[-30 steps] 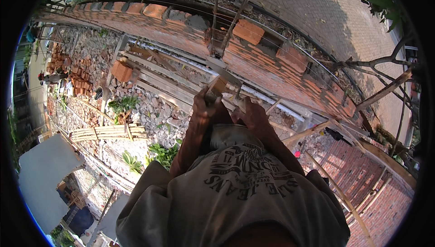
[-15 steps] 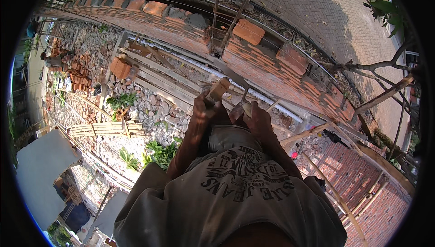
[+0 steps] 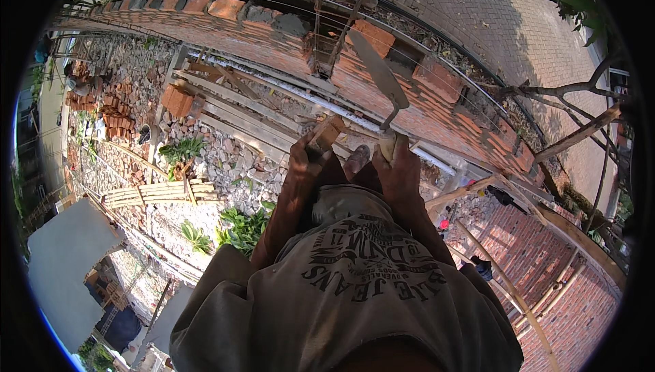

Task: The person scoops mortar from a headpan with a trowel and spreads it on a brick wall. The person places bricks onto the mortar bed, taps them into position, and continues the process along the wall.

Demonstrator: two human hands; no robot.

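Observation:
My left hand (image 3: 304, 159) is closed round a brick (image 3: 327, 133), which sticks up beyond the fingers in front of my body. To its right, my right hand (image 3: 401, 170) grips the pale handle of a trowel (image 3: 382, 78). The long blade points away from me and in this view overlaps the face of the brick wall (image 3: 423, 116). One loose-looking brick (image 3: 372, 36) sits on top of that wall, beside a gap in the top course. No mortar can be made out on the blade.
Long planks (image 3: 235, 123) lie at the left below the wall, with a brick stack (image 3: 177, 101) on them. Rubble (image 3: 232, 160) and a bamboo rack (image 3: 160, 193) spread out on the left. Upright poles (image 3: 319, 17) and taut strings stand by the wall; bamboo poles (image 3: 508, 287) cross at the right.
The trowel has swung up and forward, its blade now lifted over the wall face instead of low between my hands. My right hand moved slightly right; the left still holds the brick.

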